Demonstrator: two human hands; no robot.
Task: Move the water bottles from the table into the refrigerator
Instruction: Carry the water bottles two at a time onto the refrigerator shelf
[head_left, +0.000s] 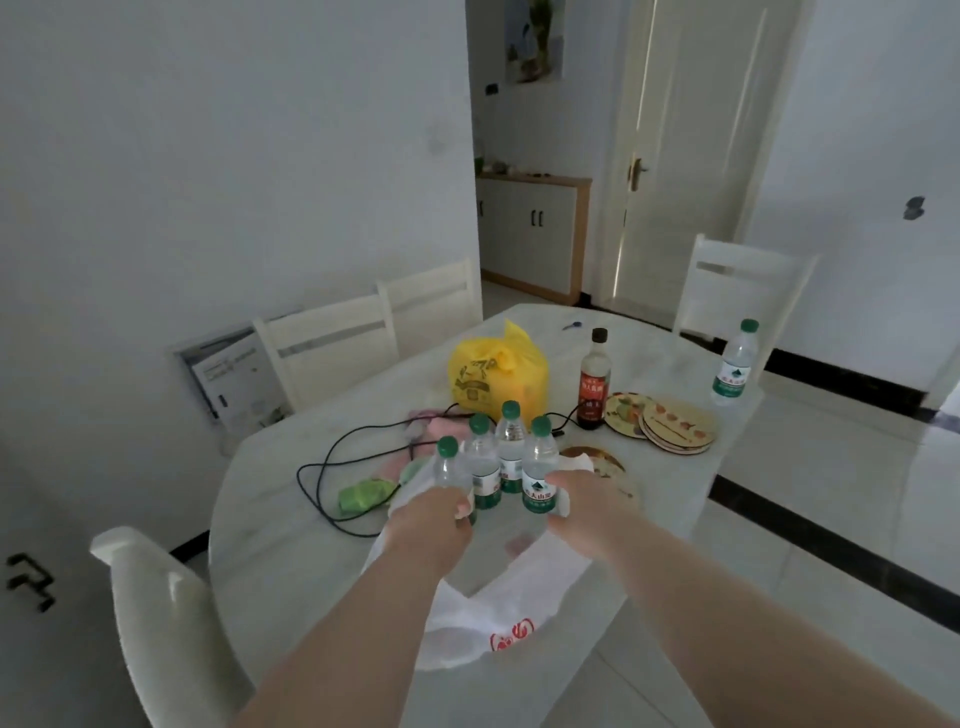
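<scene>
Several clear water bottles with green caps and green labels (510, 457) stand close together in the middle of the round marble table (291, 519). A white plastic bag (483, 618) with a red logo lies under and in front of them. My left hand (436, 514) pinches the bag's edge at the left of the group, next to the leftmost bottle (451, 470). My right hand (576, 499) grips the bag's edge at the right, against the rightmost bottle (539, 470). One more water bottle (733, 364) stands alone at the table's far right edge. No refrigerator is in view.
A yellow bag (493, 374), a dark sauce bottle (595, 384), stacked round mats (675, 423), a black cable (332, 467) and green and pink cloths share the table. White chairs (332, 338) stand at the left, back and front left. A door (675, 156) is behind.
</scene>
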